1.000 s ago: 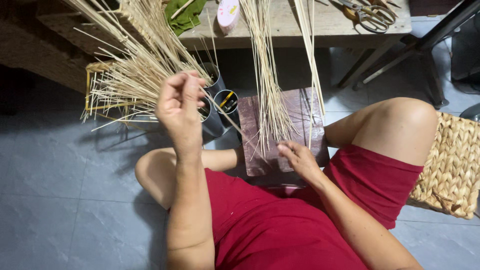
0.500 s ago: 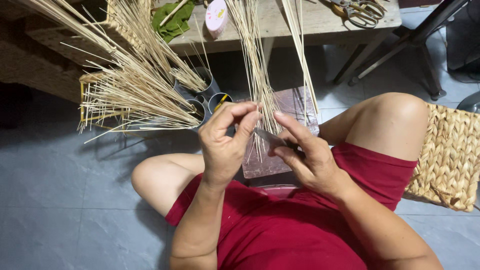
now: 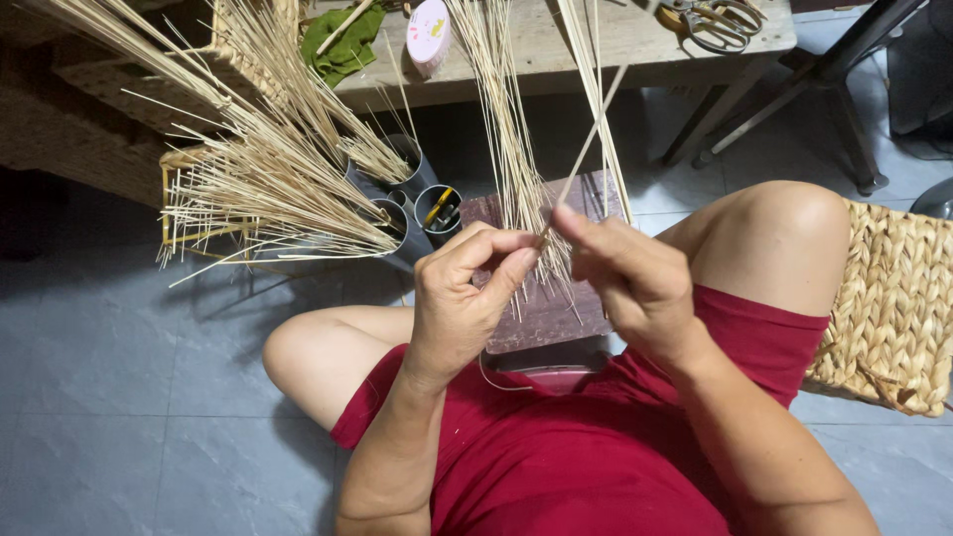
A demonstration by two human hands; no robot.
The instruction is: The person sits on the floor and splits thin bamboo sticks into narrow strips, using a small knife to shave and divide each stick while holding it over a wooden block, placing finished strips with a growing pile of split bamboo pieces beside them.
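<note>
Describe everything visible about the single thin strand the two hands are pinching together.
The strand is a pale straw-coloured strip, thin and stiff-looking like split reed or bamboo. It runs nearly straight, tilted, from the fingertips up and right towards the wooden bench. The left hand and right hand both pinch its lower end, just above the dark purple board. It crosses in front of a hanging bundle of similar strands. Its top end is hard to trace.
</note>
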